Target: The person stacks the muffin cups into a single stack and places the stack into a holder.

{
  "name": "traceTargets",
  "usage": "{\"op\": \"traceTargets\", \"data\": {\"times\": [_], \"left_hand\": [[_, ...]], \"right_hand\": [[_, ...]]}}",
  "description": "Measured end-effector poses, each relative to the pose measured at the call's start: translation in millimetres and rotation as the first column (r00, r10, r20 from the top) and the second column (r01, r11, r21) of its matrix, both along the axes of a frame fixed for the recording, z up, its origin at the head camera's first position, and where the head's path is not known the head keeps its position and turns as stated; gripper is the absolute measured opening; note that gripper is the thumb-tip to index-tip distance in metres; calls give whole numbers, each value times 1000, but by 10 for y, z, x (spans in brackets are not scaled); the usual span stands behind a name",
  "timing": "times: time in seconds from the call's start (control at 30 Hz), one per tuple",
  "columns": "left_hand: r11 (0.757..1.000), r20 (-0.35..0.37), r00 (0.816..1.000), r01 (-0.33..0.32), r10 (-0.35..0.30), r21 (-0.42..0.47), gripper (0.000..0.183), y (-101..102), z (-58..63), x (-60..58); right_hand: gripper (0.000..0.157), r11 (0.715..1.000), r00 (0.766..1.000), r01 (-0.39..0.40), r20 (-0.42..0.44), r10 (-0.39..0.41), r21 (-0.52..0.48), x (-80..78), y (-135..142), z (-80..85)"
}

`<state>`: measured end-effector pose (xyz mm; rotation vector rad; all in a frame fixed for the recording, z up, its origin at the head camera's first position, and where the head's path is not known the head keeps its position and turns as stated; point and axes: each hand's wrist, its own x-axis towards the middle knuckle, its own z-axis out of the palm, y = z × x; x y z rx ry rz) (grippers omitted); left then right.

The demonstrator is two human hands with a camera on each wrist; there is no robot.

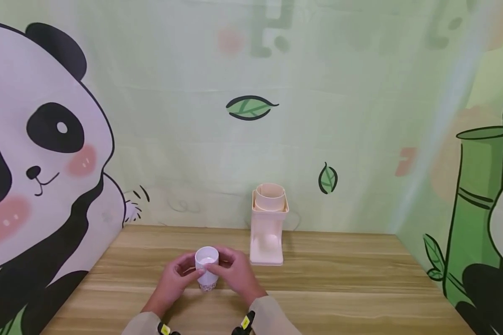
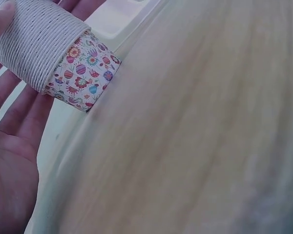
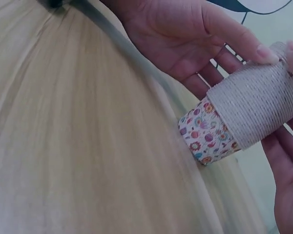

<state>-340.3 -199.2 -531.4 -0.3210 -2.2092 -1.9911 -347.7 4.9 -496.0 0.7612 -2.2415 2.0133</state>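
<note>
A stack of nested paper cups (image 1: 208, 278) stands roughly upright near the front middle of the table, open end up. Closely spaced white rims ring its upper part, and the lowest cup (image 2: 83, 73) shows a colourful flower print. My left hand (image 1: 173, 278) holds the stack from the left, thumb at the front and fingers behind. From the right, my right hand (image 1: 238, 274) holds it the same way, with its thumb (image 3: 263, 53) on the rims. Whether the stack's base touches the table, I cannot tell.
Behind and to the right of the hands stands a pale pink holder (image 1: 267, 237) with a round tube (image 1: 270, 200) at its top and a flat foot. The wooden table (image 1: 339, 279) ends at a green backdrop (image 1: 193, 153) printed with pandas and bamboo.
</note>
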Motion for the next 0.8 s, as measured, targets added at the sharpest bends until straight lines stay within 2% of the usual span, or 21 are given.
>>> {"op": "traceTargets", "data": {"times": [0.3, 0.63, 0.8], "left_hand": [[999, 5, 1000, -4, 5, -47, 48, 17, 30, -21], [996, 8, 999, 49, -48, -73, 48, 148, 136, 2], [995, 18, 999, 47, -45, -89, 49, 269, 213, 8]], "right_hand": [[41, 997, 998, -38, 42, 41, -61, -21, 74, -93], [43, 997, 998, -1, 56, 5, -72, -19, 220, -125], [42, 998, 999, 8, 47, -5, -65, 3, 343, -72]]}}
